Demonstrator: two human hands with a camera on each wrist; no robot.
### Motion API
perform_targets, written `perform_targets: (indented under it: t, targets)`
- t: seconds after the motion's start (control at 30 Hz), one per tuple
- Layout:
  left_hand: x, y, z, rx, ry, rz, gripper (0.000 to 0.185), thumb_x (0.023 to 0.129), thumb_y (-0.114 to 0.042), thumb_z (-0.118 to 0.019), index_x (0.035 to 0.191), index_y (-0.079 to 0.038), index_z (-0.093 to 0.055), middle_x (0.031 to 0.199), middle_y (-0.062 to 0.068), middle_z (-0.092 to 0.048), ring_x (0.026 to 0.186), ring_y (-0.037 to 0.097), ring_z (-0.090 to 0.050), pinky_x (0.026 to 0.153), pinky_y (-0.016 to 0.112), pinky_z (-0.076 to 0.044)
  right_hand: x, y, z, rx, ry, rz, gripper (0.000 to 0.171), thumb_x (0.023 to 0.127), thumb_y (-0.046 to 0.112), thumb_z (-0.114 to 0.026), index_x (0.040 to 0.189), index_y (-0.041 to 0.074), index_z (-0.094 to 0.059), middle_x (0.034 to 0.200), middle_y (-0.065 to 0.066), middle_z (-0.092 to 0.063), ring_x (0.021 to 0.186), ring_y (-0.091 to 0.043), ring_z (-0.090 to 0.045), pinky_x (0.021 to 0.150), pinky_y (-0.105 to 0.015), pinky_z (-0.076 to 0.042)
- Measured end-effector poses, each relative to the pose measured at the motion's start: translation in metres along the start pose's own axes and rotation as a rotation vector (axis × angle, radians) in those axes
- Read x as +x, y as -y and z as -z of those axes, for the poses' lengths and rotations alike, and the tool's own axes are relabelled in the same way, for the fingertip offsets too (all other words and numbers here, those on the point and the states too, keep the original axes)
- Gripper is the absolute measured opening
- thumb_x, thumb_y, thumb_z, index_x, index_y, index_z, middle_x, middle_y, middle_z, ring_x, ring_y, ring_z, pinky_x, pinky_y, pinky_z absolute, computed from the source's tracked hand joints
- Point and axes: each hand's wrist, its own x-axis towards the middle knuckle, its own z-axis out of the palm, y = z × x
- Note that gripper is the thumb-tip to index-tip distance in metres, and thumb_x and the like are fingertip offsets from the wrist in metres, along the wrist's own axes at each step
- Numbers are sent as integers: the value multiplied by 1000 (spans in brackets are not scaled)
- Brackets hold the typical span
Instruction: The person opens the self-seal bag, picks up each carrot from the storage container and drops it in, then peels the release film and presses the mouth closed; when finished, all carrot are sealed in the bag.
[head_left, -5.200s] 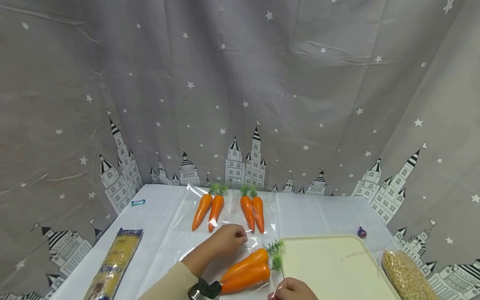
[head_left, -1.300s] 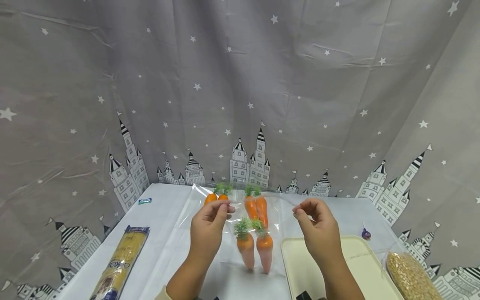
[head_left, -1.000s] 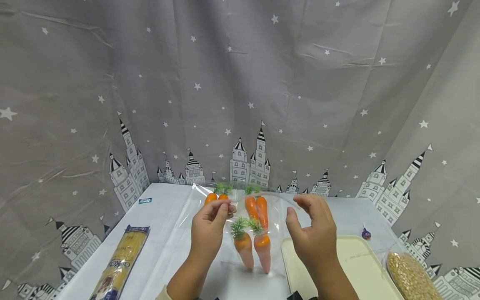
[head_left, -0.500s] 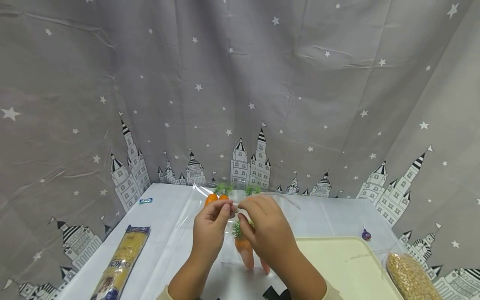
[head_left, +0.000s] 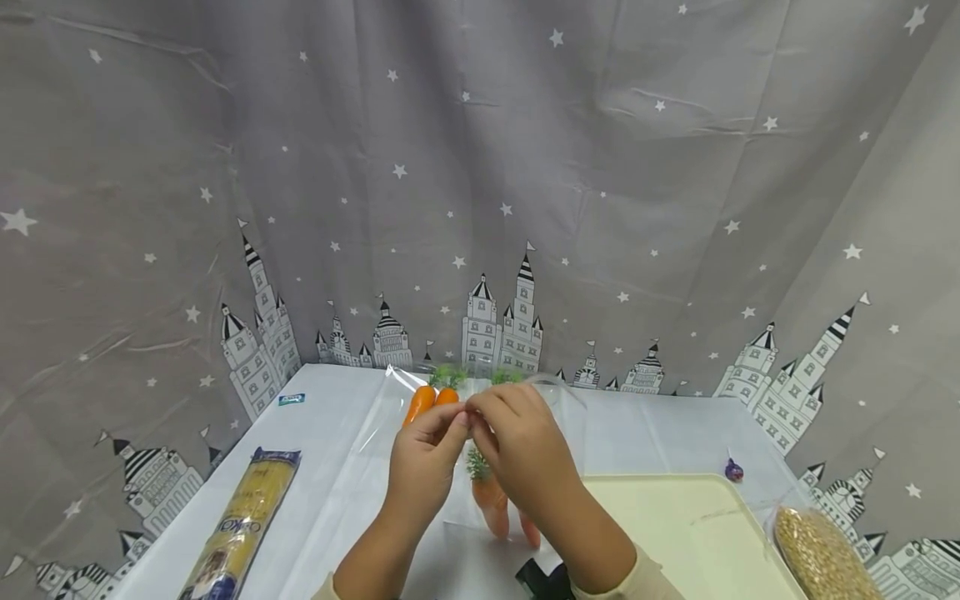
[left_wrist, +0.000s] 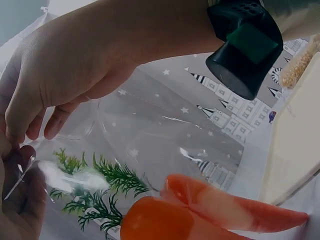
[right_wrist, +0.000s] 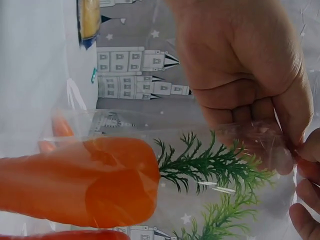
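Head cam first: both hands are up over the white table (head_left: 330, 450), pinching the top edge of a clear plastic bag (head_left: 457, 508) that hangs between them. The left hand (head_left: 423, 467) and right hand (head_left: 525, 454) meet fingertip to fingertip right at the bag's mouth. Two toy carrots (head_left: 498, 504) hang inside, green tops up, points down, mostly hidden behind the right hand. Behind the hands, more bagged carrots (head_left: 426, 400) lie flat near the back of the table. Off to the left there's a pack of spaghetti (head_left: 240, 525), on the right a cream tray (head_left: 690, 533), just past it a bag of grain (head_left: 817, 550), and a little purple wrapped thing (head_left: 733, 471) near the tray's far corner. Star-and-castle curtain (head_left: 480, 167) all around.

Left wrist cam: super close. The right hand's fingers curl down onto the film of the bag (left_wrist: 150, 145), and the left hand's fingertips (left_wrist: 17, 200) grip the same edge at lower left. The carrots (left_wrist: 200, 212) sit at the bottom with their green fronds (left_wrist: 95, 185) pressed against the plastic. Edge of the tray (left_wrist: 295, 145) on the right.

Right wrist cam: the left hand (right_wrist: 240, 65) pinches a crumpled bit of the bag (right_wrist: 255, 140), with the right hand's fingertips (right_wrist: 307, 190) on it at the right edge. One fat carrot (right_wrist: 80, 182) fills the lower left, fronds (right_wrist: 215, 167) pointing toward the pinch.
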Motion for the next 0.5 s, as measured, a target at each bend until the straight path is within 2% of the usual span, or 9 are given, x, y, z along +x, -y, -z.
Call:
perform_targets:
  t: [0.23,0.5]
  targets:
    - [-1,-2,0,29,41,-33,17,103,-10,-67,115,-5,-77,108,9,-78,99,16,-75,88,24,-60,2,-4,1,-35,-6,46,9,96,11,-75,105,10,-76,102,0,-71,96,-18,-62,88,-27,-55]
    - [0,-1,0,54,32,-56,12,101,-8,-69,108,-7,-79,104,7,-78,98,16,-74,88,24,-60,5,-7,3,-73,17,74,4,95,14,-75,98,12,-77,98,2,-73,95,-18,-63,88,-27,-55]
